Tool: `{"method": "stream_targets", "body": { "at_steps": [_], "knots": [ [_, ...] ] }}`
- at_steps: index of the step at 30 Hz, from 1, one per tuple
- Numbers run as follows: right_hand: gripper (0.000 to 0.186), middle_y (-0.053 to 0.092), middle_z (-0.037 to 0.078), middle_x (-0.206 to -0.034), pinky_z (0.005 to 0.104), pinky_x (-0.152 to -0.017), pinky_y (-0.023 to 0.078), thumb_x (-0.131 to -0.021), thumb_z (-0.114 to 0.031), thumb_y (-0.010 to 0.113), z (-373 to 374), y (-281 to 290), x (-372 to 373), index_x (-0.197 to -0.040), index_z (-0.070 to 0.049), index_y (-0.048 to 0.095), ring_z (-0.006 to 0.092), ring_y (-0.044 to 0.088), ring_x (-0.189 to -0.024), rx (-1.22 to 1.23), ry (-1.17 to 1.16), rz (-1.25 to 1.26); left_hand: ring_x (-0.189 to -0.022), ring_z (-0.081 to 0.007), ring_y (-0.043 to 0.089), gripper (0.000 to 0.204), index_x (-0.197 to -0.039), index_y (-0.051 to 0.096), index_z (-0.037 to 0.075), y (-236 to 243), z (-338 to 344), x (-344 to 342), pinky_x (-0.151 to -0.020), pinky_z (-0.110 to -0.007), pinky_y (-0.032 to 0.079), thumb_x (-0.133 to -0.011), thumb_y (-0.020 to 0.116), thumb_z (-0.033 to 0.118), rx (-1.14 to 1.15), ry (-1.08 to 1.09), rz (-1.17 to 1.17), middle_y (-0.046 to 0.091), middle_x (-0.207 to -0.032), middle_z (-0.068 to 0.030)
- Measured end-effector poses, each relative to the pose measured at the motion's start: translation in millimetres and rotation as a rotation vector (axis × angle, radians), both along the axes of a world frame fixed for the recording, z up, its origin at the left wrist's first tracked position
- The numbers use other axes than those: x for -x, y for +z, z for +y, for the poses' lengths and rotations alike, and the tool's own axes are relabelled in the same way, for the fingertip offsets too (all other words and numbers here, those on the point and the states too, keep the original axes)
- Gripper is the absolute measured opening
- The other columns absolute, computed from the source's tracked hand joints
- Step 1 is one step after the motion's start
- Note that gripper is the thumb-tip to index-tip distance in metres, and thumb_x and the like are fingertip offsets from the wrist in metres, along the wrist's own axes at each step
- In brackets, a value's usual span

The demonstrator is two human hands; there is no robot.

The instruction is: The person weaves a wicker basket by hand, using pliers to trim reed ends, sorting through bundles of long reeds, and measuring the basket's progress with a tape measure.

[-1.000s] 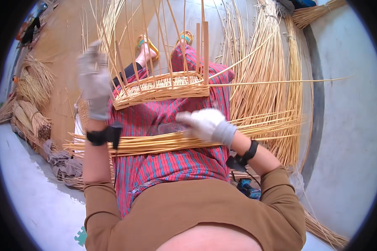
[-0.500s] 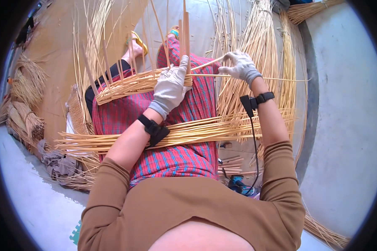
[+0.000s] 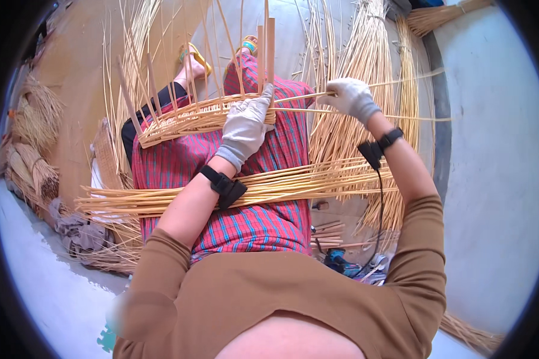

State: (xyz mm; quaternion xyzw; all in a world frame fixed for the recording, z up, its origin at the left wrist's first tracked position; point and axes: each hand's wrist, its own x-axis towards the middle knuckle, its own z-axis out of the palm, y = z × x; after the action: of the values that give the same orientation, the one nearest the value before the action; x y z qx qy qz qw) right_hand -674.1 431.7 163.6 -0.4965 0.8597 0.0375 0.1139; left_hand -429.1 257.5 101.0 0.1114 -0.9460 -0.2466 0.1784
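A half-woven cane basket (image 3: 185, 119) with tall upright stakes rests on my lap, over a red plaid cloth (image 3: 251, 221). My left hand (image 3: 245, 125), in a grey glove, presses on the basket's woven rim near two flat upright stakes (image 3: 266, 54). My right hand (image 3: 350, 97), also gloved, is shut on a thin cane strand (image 3: 401, 116) that runs sideways from the rim toward the right. A bundle of loose cane strips (image 3: 269, 185) lies across my thighs beneath both forearms.
Long bunches of cane (image 3: 365, 54) lie on the floor ahead and to the right. Tied bundles of dry straw (image 3: 33, 149) sit at the left. My feet in sandals (image 3: 191, 57) show beyond the basket. Small wood pieces (image 3: 329, 236) lie by my right hip.
My left hand came down from the left onto the basket rim. My right hand rose from the lap bundle, took a thin strand and now pulls it rightward.
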Motion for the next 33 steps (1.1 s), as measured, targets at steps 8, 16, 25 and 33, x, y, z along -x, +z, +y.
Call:
{"method": "stream_targets", "body": {
  "at_steps": [8, 16, 25, 33],
  "knots": [
    [0.02, 0.062, -0.002, -0.071, 0.0301, -0.067, 0.053, -0.09, -0.034, 0.066, -16, 76, -54, -0.077, -0.019, 0.065, 0.012, 0.066, -0.076, 0.307, 0.861, 0.554, -0.107, -0.0358, 0.064, 0.098, -0.16, 0.036, 0.01, -13, -1, -2, -0.098, -0.045, 0.046, -0.075, 0.085, 0.014, -0.035, -0.024, 0.133, 0.069, -0.114, -0.0149],
    [0.033, 0.066, 0.006, -0.104, 0.0329, -0.09, 0.054, -0.092, -0.027, 0.066, -132, 22, -101, -0.119, -0.008, 0.065, 0.0194, 0.066, -0.092, 0.249, 0.94, -0.299, -0.115, -0.0314, 0.062, 0.04, -0.123, 0.068, 0.009, -29, 8, -9, -0.102, -0.047, 0.045, -0.096, 0.068, 0.039, -0.148, 0.045, 0.022, 0.07, -0.121, -0.0097],
    [0.061, 0.068, 0.019, -0.104, 0.0397, -0.091, 0.053, -0.087, -0.048, 0.073, -95, -68, -86, -0.122, 0.0, 0.061, 0.0319, 0.068, -0.097, 0.653, -0.35, -0.538, -0.099, -0.0256, 0.072, 0.034, -0.12, 0.063, 0.002, 3, -63, -37, -0.09, -0.041, 0.059, -0.108, 0.055, 0.033, -1.467, 0.288, 0.478, 0.072, -0.105, -0.0119],
    [0.065, 0.073, 0.018, -0.095, 0.0395, -0.087, 0.055, -0.071, -0.057, 0.083, -80, -33, -98, -0.102, -0.002, 0.069, 0.0319, 0.07, -0.092, 0.263, -0.383, -0.723, -0.059, -0.0142, 0.067, 0.037, -0.101, 0.067, 0.005, 9, -97, -47, -0.054, -0.025, 0.051, -0.106, 0.058, 0.041, -1.197, 0.357, 0.317, 0.07, -0.073, -0.0054]
  ]
}}
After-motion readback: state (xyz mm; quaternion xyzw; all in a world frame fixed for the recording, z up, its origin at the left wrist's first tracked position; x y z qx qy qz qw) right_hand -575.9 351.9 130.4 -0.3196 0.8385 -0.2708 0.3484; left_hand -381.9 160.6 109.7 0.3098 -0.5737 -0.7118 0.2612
